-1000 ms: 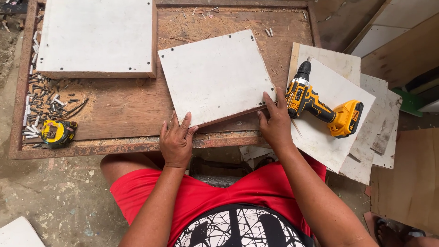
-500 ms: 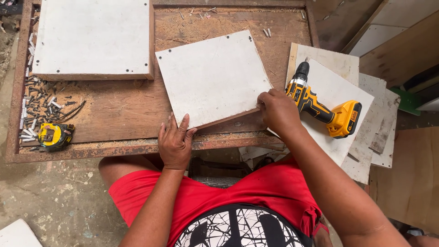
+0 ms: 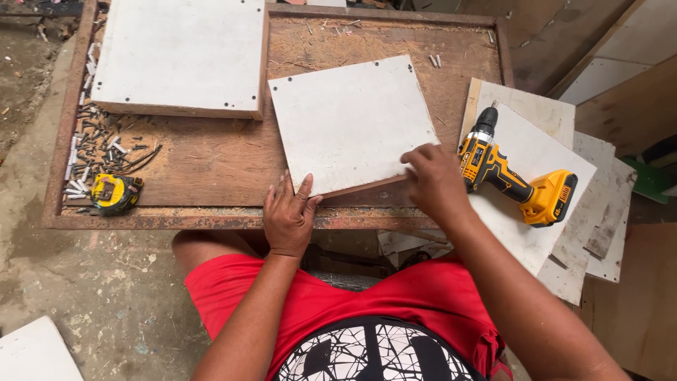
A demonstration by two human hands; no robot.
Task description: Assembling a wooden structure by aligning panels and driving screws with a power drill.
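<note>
Two hands worked at centre frame. Our left hand [image 3: 289,215] lay flat and unclenched on the lower left corner of the white square panel [image 3: 352,123]; our right hand [image 3: 436,182] pressed its lower right corner, grasping nothing. That panel sat tilted at centre of the brown worktable [image 3: 204,159]. Upper left: one larger white panel [image 3: 180,53]. Left edge: loose screws [image 3: 99,144] and a yellow tape measure [image 3: 113,192]. Right: a yellow drill [image 3: 511,180] on stacked white offcuts [image 3: 557,233]. Lower left: bare concrete floor [image 3: 84,296].
</note>
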